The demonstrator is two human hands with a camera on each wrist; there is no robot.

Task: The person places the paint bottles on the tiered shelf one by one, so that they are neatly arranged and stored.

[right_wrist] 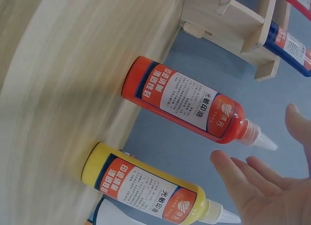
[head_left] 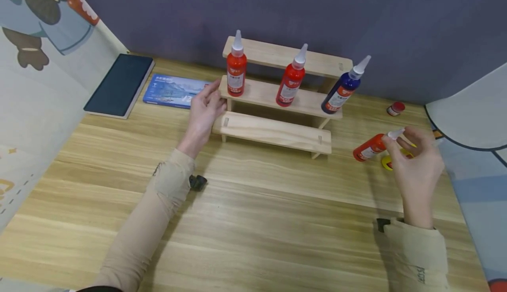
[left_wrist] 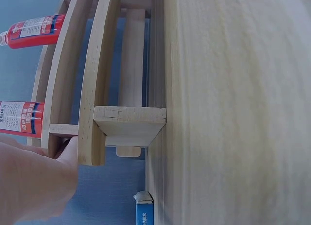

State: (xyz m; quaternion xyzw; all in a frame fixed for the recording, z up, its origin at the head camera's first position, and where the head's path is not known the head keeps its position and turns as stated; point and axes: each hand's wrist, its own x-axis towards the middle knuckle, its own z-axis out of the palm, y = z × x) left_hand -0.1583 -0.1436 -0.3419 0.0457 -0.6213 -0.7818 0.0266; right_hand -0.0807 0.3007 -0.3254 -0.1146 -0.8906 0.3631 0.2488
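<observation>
A three-tier wooden stand (head_left: 273,130) bears two red bottles, the left one (head_left: 236,74) and the middle one (head_left: 291,85), and a dark blue bottle (head_left: 341,94), all with pointed white caps on the middle tier. My left hand (head_left: 203,111) grips that tier's left end; in the left wrist view the thumb lies beneath the board (left_wrist: 68,74). At the right, another red bottle (right_wrist: 184,98) stands on the table. Around its nozzle, my right hand (head_left: 421,164) holds thumb and fingers apart. Beside it stands a yellow bottle (right_wrist: 146,186), mostly hidden by that hand in the head view.
A small red-lidded jar (head_left: 395,109) sits at the back right of the wooden table (head_left: 253,226). Left of the stand lie a flat blue box (head_left: 170,90) and a dark notebook (head_left: 119,85). A dark partition (head_left: 222,1) rises behind.
</observation>
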